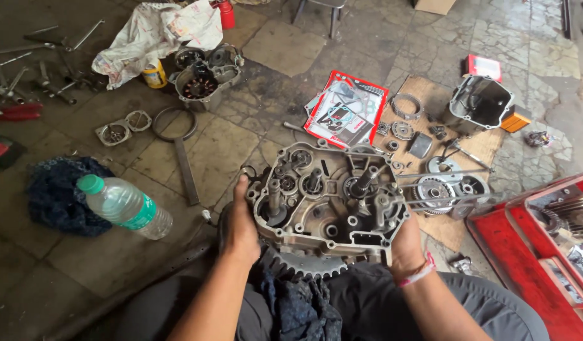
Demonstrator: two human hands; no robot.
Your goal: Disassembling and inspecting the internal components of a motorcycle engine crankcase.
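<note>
A clear plastic water bottle (125, 206) lies beside a dark blue rag (58, 196), gasket packet (345, 109) farther off.

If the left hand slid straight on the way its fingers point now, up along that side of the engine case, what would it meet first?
The left hand grips the engine case on its left edge, fingers pointing up the picture. Beyond them lies bare stone floor; the flat metal bar sits just left of that line. Farther on is the stator cover, though depth is unclear.

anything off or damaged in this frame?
Nothing looks broken. The engine crankcase sits held by the left hand and right hand, shafts upright. The water bottle lies on its side, capped, no spill. Parts lie scattered on the cardboard; the floor is oil-stained.
</note>
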